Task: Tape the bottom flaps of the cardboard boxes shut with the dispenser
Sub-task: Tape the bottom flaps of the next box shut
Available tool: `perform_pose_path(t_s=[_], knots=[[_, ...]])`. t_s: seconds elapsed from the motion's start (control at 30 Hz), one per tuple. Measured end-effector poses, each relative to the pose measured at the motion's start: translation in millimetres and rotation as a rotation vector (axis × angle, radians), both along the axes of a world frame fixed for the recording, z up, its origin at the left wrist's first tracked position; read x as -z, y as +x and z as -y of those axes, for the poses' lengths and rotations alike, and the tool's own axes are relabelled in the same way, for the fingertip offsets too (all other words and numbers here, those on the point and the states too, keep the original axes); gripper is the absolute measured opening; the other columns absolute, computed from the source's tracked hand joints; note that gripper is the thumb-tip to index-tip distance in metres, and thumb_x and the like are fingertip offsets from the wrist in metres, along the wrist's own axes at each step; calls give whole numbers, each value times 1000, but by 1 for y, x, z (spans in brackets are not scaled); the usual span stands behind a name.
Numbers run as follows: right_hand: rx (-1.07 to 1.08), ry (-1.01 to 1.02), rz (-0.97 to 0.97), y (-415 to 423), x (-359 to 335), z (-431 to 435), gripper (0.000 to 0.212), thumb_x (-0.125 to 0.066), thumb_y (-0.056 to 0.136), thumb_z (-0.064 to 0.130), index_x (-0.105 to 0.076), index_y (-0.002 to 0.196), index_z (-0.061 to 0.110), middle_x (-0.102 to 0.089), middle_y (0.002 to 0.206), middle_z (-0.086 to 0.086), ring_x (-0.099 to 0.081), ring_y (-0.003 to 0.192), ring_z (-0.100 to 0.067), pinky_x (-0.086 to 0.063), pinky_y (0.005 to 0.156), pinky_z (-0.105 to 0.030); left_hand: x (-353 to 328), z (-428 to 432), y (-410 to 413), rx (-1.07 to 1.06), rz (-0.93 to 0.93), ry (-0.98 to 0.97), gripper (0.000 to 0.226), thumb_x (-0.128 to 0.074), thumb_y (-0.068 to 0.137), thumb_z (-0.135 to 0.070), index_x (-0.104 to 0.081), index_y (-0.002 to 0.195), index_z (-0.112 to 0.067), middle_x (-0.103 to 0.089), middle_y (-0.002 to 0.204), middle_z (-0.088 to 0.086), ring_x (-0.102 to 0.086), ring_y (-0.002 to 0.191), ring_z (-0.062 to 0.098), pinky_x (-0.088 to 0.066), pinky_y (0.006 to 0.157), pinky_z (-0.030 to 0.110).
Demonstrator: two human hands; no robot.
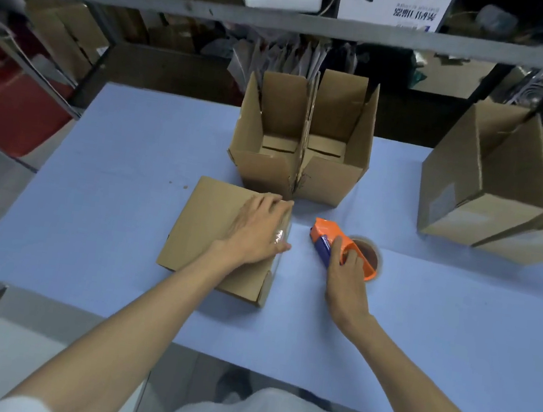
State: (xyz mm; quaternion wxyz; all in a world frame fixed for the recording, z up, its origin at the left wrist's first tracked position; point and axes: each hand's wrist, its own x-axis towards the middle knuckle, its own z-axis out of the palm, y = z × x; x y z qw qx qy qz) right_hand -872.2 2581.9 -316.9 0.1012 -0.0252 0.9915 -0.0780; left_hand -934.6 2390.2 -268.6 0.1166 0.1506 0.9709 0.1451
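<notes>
Clearly, the left hand (256, 231) lies flat, fingers straight, on the closed brown cardboard box (205, 228) on the light blue surface (115, 150). Just beside this box, the right hand (347, 278) grips the orange tape dispenser (329, 230), which rests on the surface. Two open brown boxes (267, 170) stand behind, touching each other.

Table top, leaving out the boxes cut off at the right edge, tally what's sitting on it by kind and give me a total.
Open cardboard boxes, standing side by side: 2
Closed-side-up cardboard box, under the flat left hand: 1
Orange tape dispenser, gripped by the right hand: 1
Total: 4
</notes>
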Motion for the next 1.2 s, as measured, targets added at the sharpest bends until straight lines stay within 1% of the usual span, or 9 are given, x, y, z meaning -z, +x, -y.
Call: perform_pose_path(t_s=[0.13, 0.33, 0.5, 0.6, 0.7, 0.8, 0.97, 1.1, 1.2], knots=[[-40, -146, -152, 17, -1, 8, 58, -63, 69, -12, -53, 126, -10, -55, 103, -30, -55, 88, -44, -52, 71, -44, 9, -10, -10, 1, -52, -117, 84, -77, 64, -39, -40, 135, -15, -39, 123, 8, -37, 112, 30, -34, 97, 33], [-34, -423, 464, 39, -1, 23, 40, -48, 96, 41, -53, 121, 10, -57, 112, -9, -55, 102, -27, -43, 80, -33, 3, -11, -8, 26, -53, -177, 63, -71, 66, -43, -52, 120, -17, -51, 113, 4, -48, 103, 27, -32, 94, 36], [449, -987, 457, 38, -34, 26, 31, -47, 96, 41, -56, 108, 14, -66, 90, -5, -64, 73, -17, -55, 74, -38, -54, -5, 8, -337, -413, 266, 53, -71, 55, -43, -58, 103, -24, -54, 99, -5, -46, 89, 16, -36, 78, 31], [557, -1285, 274, 27, -63, 25, 39, -59, 92, 38, -46, 127, 28, -61, 111, 17, -64, 92, -4, -56, 81, -34, -80, 11, 22, -601, -447, 495, 50, -74, 60, -39, -54, 104, -27, -48, 97, -8, -45, 92, 13, -37, 78, 26], [542, -1264, 41, 22, -87, 30, 57, -76, 77, 32, -36, 114, 48, -44, 93, 53, -46, 90, 29, -44, 73, -10, -86, 23, 37, -704, -245, 535, 43, -72, 72, -35, -51, 108, -26, -43, 98, -5, -48, 100, 18, -43, 86, 32], [522, -1174, -31, 21, -100, 39, 80, -89, 59, 37, -37, 117, 50, -46, 104, 36, -44, 91, 28, -38, 70, 0, -75, 28, 58, -726, -82, 530, 48, -74, 72, -35, -45, 106, -18, -45, 108, -1, -46, 110, 23, -41, 94, 36], [480, -925, -5, 19, -100, 54, 118, -89, 42, 56, -30, 141, 32, -47, 134, 13, -45, 122, -8, -43, 99, -31, -64, 29, 81, -826, 115, 582, 81, -78, 54, -61, -26, 105, -24, -41, 112, -5, -48, 110, 23, -44, 80, 35], [547, -1108, 53, 11, -97, 49, 91, -82, 56, 27, -39, 136, 34, -56, 126, 6, -54, 116, -18, -46, 99, -43, -62, 32, 79, -848, 150, 718, 80, -86, 62, -43, -28, 114, -29, -37, 127, -2, -44, 120, 23, -43, 98, 40], [551, -931, 28, 8, -102, 51, 78, -72, 58, 48, -39, 127, 39, -60, 117, 7, -56, 111, -19, -48, 92, -43, -60, 30, 76, -942, 182, 780, 69, -84, 68, -34, -31, 112, -30, -39, 126, -1, -43, 118, 26, -41, 98, 42]])
